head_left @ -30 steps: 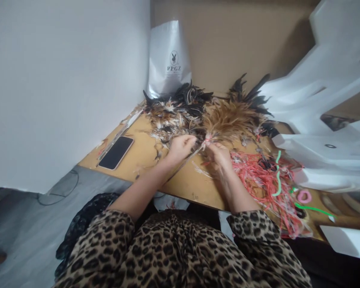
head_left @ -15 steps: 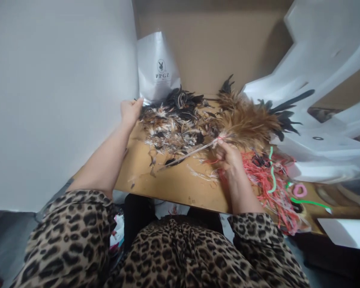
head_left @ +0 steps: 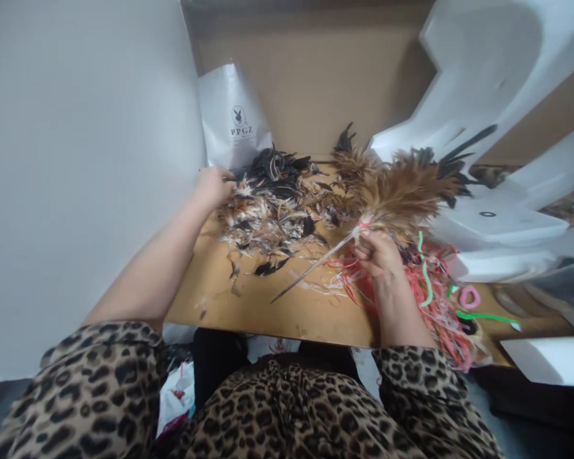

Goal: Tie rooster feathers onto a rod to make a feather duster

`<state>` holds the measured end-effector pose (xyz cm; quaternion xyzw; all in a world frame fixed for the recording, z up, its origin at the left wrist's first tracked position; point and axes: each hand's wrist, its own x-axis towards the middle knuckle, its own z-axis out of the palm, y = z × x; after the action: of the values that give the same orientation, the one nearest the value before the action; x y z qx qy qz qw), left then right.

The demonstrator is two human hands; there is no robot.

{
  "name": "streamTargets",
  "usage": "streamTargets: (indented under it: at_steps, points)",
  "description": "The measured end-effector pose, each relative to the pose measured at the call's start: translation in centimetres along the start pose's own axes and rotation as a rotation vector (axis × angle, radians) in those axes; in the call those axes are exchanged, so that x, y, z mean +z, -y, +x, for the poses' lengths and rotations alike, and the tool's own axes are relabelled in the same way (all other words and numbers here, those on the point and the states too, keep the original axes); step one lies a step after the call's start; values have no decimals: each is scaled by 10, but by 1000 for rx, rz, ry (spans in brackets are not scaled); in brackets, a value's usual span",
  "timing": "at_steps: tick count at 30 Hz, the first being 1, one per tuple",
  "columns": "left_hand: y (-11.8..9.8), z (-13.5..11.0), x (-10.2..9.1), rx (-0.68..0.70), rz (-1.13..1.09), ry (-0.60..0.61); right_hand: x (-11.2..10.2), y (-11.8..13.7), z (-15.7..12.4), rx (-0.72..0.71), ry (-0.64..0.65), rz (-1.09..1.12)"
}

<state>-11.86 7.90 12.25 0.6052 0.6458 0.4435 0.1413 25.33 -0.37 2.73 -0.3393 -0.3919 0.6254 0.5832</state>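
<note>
In my right hand point(head_left: 379, 252) I pinch a feather duster point(head_left: 402, 188) just below the red string tied round its feathers. Its thin stick point(head_left: 310, 271) slants down to the left over the table. Brown plumes with dark tips spread up and to the right. My left hand point(head_left: 215, 186) is at the left edge of a pile of loose feathers point(head_left: 268, 220), its fingers pressed together. What they hold, if anything, is hard to make out. Longer black feathers point(head_left: 280, 169) lie at the back of the pile.
A white bag point(head_left: 234, 124) with a rabbit logo stands behind the pile. Tangled red string point(head_left: 435, 287) lies beside my right forearm, with a pink ring point(head_left: 469, 297) and a green strip point(head_left: 488, 317) further right. White foam pieces point(head_left: 502, 223) stand along the right side.
The duster's stick has swung, its free end now lower and nearer to me. My left hand has turned over and reached in against the feathers. The whole view has shifted slightly.
</note>
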Motion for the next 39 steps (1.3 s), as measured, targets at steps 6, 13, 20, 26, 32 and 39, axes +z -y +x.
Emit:
streamTargets:
  at_steps: [6, 13, 20, 26, 32, 39]
  points:
    - [-65, -106, 69, -187, -599, 802, 26, -16, -4, 59, 107, -30]
    - [-53, -169, 104, -527, -1270, 927, 46, -32, 2, 152, 312, -178]
    - [-37, -171, 106, -601, -1343, 640, 74, -38, 14, 163, 331, -334]
    - [-18, -161, 113, -544, -1315, 441, 92, -57, 13, -122, 25, -589]
    - [0, -149, 106, -836, -1589, 458, 49, -42, 27, -3, 45, -792]
    - [14, -145, 104, -1011, -1768, 482, -38, 3, 86, 14, -488, -1692]
